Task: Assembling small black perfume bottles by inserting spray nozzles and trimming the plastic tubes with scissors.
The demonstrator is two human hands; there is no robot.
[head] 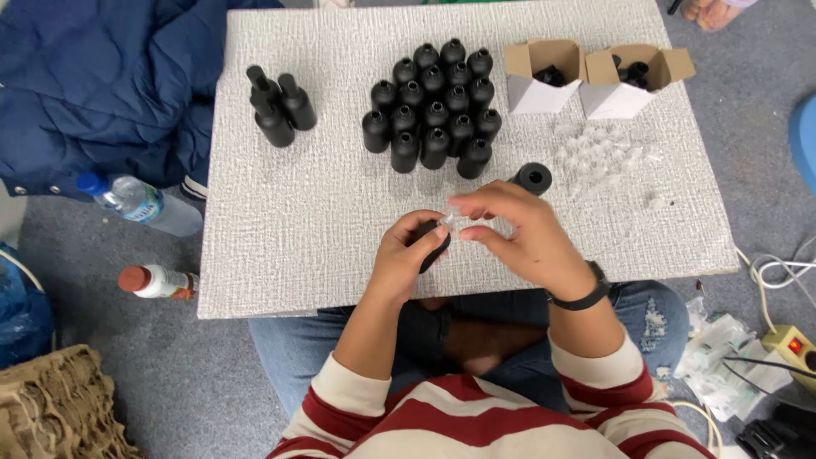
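My left hand [406, 257] grips a small black bottle [434, 252] just above the near edge of a white textured board [289, 212]. My right hand [520, 234] pinches a tiny clear plastic piece [455, 223] at the bottle's mouth. Beyond the hands stands a cluster of several open black bottles [438, 106]. One more black bottle [533, 177] lies on its side just past my right fingers. A loose pile of clear plastic pieces [599, 157] lies to the right of it.
Three capped black bottles [279, 106] stand at the board's far left. Two open white cartons [544, 78] [627, 81] with black parts sit at the far right. Two drink bottles [140, 202] [157, 281], a blue jacket [102, 85] and a power strip [790, 344] lie on the floor.
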